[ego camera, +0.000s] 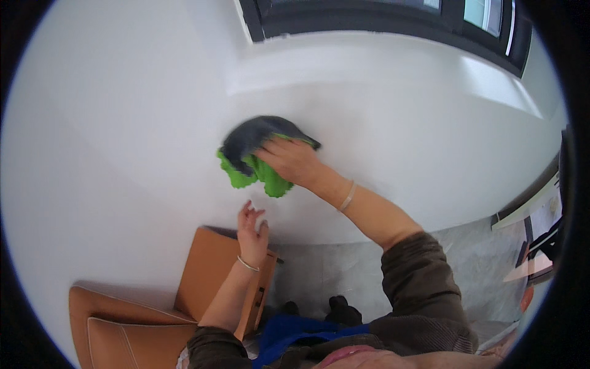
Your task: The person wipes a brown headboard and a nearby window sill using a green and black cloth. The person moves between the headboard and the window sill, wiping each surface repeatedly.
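Note:
My right hand (292, 159) holds a cloth (262, 131), dark grey on one side and bright green on the other, against or close to the white wall (152, 138). Its green part with a wavy edge hangs below my fingers. Below the cloth, my left hand (252, 230) is raised with its fingers apart and slightly bent, and nothing is in it. Each wrist wears a thin light bracelet.
A dark window frame (350, 23) crosses the top. At the lower left stand an orange-brown nightstand (207, 272) and an upholstered headboard or seat (124, 313) of the same colour. Grey floor (313, 267) lies below, with furniture at the far right.

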{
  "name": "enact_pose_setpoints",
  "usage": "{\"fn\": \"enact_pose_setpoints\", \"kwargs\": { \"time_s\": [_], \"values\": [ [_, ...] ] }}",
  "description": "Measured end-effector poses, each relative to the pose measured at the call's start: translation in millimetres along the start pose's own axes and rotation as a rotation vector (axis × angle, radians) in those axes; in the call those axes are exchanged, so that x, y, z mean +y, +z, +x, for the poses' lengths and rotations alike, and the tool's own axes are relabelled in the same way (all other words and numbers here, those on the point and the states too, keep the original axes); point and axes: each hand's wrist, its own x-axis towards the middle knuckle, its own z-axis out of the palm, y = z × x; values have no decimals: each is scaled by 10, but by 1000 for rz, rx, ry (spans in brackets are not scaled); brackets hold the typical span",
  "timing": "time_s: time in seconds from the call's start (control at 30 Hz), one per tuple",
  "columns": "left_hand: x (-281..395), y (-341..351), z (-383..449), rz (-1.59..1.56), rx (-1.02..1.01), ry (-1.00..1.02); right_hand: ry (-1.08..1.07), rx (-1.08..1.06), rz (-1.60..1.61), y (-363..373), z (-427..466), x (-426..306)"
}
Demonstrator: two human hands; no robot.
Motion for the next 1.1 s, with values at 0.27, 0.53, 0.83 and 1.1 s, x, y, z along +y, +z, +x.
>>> {"fn": "enact_pose_setpoints", "kwargs": {
  "time_s": [0.27, 0.53, 0.83, 1.1],
  "values": [
    [1475, -1398, 1877, 251, 629, 638, 351, 276, -540, -1513, -572, 1203],
    [2448, -1761, 3396, 508, 821, 774, 573, 644, -166, -1972, 675, 1864],
    [2297, -1530, 3596, 462, 1000, 770, 372, -1258, 63, -442, 1962, 933],
    [2315, -1609, 3562, 493, 1009, 797, 269, -898, -95, -703, 1269, 1386]
  ]
}}
